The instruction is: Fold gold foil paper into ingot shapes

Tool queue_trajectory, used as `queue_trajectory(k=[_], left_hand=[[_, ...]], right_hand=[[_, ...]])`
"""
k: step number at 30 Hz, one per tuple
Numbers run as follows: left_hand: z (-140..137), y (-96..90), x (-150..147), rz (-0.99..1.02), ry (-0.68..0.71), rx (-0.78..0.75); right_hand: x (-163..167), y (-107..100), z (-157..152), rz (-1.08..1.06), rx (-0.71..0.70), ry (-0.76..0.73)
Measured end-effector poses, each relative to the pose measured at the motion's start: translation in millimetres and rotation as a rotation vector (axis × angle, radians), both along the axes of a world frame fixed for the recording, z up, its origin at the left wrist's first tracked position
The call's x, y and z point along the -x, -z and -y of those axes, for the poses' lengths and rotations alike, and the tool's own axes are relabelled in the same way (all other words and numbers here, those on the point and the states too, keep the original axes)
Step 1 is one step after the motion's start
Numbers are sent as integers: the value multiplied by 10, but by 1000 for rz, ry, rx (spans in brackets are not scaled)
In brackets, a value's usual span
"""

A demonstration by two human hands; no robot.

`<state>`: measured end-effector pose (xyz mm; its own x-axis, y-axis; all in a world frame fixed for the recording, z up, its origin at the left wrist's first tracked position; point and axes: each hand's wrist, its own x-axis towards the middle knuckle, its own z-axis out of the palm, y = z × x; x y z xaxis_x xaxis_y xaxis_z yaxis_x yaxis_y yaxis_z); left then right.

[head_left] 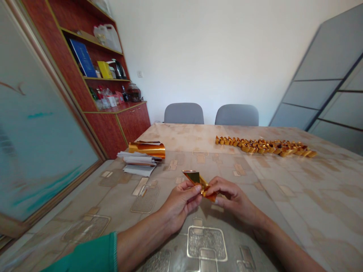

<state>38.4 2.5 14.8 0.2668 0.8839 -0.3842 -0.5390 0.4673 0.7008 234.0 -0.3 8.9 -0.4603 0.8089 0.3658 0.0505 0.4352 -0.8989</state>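
Between my two hands is a partly folded piece of shiny gold foil paper [194,176], held just above the table. My left hand [183,200] pinches its left part between thumb and fingers, and a pointed flap sticks up beyond the thumb. On the right end, my right hand [231,196] grips the foil with thumb and bent fingers. Part of the paper is hidden behind my fingers. Farther off to the right lie rows of folded gold foil pieces [263,146]. To the left sits a pile of gold foil sheets [147,149] with white-backed papers [138,168] in front of it.
A patterned cover lies over the table [170,234]. Two grey chairs [183,113] stand at its far side. At the back left is a red-brown cabinet [133,122] with shelves of bottles and boxes. A grey panelled unit [317,71] is at the right.
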Motion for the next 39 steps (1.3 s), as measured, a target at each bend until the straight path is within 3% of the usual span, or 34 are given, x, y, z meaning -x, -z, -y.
queue_trajectory(k=[5, 13, 23, 30, 39], left_hand=[[19, 14, 0, 3, 26, -5], [59, 72, -32, -94, 22, -131], [88, 49, -68, -81, -63, -117], [114, 88, -61, -161, -25, -215], [125, 95, -69, -159, -8, -190]], right_hand=[[38, 72, 31, -63, 151, 90], [138, 52, 6, 104, 126, 273], [192, 60, 6, 38, 208, 336], [186, 44, 6, 124, 157, 348], [178, -21, 33, 231, -11, 318]])
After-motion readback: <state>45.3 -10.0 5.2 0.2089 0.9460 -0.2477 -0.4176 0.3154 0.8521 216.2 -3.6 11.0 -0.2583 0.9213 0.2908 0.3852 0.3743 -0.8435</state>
